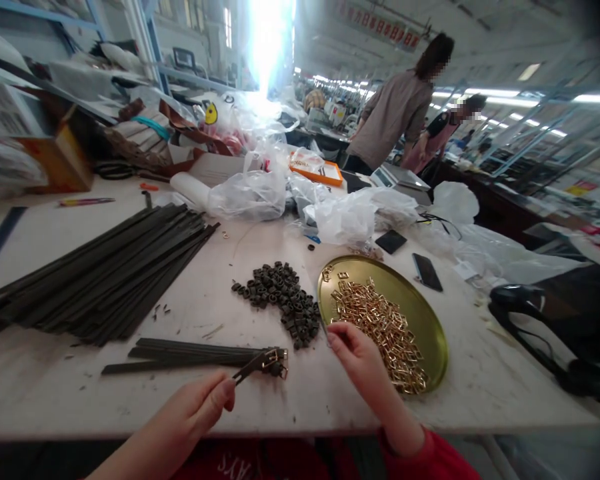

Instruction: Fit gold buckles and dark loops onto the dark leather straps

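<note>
My left hand (207, 403) is closed on a short dark strap (247, 370) that has a small slot near its end. The strap's far end overlaps gold buckles (271, 359) on a small stack of dark straps (190, 355), so I cannot tell which buckle belongs to it. Beside the gold plate (433, 327), my right hand (355, 350) has thumb and fingers pinched together. A thin dark sliver shows at the fingertips, too small to name. Many gold buckles (380, 327) lie heaped on the plate. Left of it sits a pile of small dark loops (285, 297).
Long dark strips (105, 267) lie fanned at the left. Clear plastic bags (345, 213), an orange-rimmed tray (330, 175) and a scale (400, 179) fill the back. Two phones (427, 272) (391, 241) lie beyond the plate. Two people (395, 113) stand across the table.
</note>
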Demonstrator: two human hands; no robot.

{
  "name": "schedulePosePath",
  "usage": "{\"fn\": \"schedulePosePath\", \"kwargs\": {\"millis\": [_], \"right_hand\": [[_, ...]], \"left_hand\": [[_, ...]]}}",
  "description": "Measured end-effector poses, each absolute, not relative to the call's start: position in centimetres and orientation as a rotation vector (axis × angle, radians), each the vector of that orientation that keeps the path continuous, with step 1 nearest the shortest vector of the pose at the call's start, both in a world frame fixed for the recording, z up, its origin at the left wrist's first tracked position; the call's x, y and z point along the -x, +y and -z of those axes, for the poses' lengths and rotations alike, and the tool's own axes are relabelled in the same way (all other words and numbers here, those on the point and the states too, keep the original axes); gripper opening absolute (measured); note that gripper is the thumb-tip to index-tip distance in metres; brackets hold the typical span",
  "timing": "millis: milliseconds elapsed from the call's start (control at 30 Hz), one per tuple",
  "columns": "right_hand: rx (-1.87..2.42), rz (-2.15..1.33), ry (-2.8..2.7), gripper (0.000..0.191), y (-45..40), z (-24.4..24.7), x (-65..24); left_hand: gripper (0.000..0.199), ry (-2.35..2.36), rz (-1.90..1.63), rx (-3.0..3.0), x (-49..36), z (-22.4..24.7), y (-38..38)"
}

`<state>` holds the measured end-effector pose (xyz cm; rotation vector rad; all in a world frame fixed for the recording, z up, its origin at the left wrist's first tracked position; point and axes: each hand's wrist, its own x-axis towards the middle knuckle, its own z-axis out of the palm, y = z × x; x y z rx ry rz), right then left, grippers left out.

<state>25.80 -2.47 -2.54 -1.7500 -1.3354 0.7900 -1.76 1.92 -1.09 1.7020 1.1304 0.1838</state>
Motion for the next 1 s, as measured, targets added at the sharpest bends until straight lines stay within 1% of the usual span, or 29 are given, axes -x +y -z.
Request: {"fn": "schedulePosePath", "kwargs": {"millis": [67, 133, 233, 333, 467, 600, 733, 1000], "right_hand": [[1.971, -0.520, -1.473, 0.017, -1.7, 2.4, -28.7], [2.148, -0.322, -1.672, 0.019, -0.9, 2.5, -30.2], [2.326, -0.208, -1.917, 0.022, 0.3, 2.7, -30.4], [2.403, -0.244, -1.996, 0.018, 1.5, 3.1, -30.0], [2.383, -0.305, -2.018, 0.011, 2.4, 3.2, -30.0], [2.373, -0.317, -2.031, 0.012, 2.7, 3.0, -29.9], [2.350, -0.353, -2.038, 0.008, 2.9, 2.6, -29.6], [2.302, -0.458, -1.913, 0.006, 3.2, 2.5, -29.2]], "left_hand": [[0.040, 1.117, -0.171, -1.668, 1.3, 1.3, 1.9], [0.040, 1.098, -0.151, -1.668, 0.7, 1.1, 1.9], [0.036, 1.097, -0.111, -1.666, -0.2, 0.4, 1.8], [0.034, 1.117, -0.087, -1.625, -0.3, -0.1, 1.8], [0.036, 1.116, -0.096, -1.608, -0.1, 0.0, 1.6], [0.035, 1.091, -0.100, -1.593, -0.1, 0.3, 1.2], [0.036, 1.074, -0.109, -1.597, 0.1, 0.2, 0.9], [0.035, 1.025, -0.137, -1.599, 1.3, 0.3, -0.2]]}}
